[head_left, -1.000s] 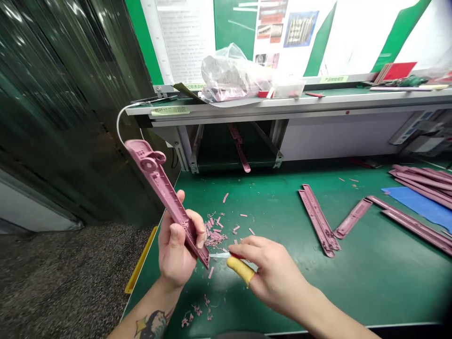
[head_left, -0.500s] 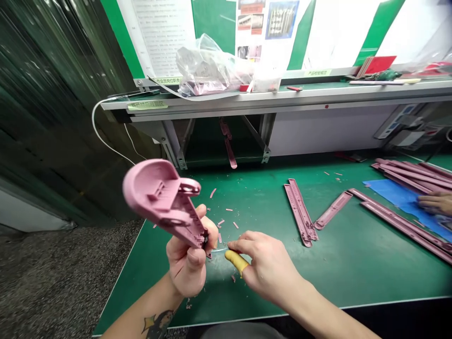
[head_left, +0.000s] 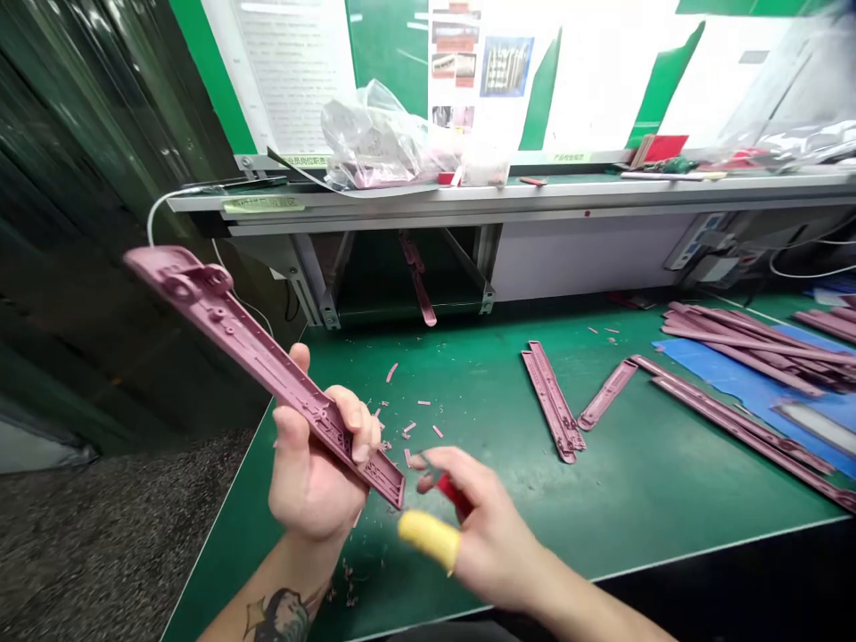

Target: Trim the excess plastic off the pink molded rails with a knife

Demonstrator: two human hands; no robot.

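My left hand [head_left: 325, 473] is wrapped round a long pink plastic part [head_left: 264, 357], tilted with its rounded end up to the left. Its hollow inner side, with ribs and two raised rings near the upper end, faces me. Just right of the part's lower end is my right hand [head_left: 491, 526], with a yellow cover [head_left: 428, 538] on its thumb. In its curled fingers sits a small red-handled tool [head_left: 453, 496]; a greyish piece shows at the fingertips, too blurred to identify. The tool and the part appear apart.
Pink scraps [head_left: 409, 430] litter the green table [head_left: 481, 392]. To the right lie several pink strips [head_left: 552, 401] and a pile of pink parts [head_left: 749, 343] on a blue sheet [head_left: 715, 366]. A metal-edged shelf [head_left: 535, 201] spans the back, above a chute [head_left: 374, 285] holding pink pieces.
The pink part has turned, showing its full inner length, and my left hand has shifted left. My right hand has moved down slightly, its red-handled tool now visible. The hand at far right is gone.
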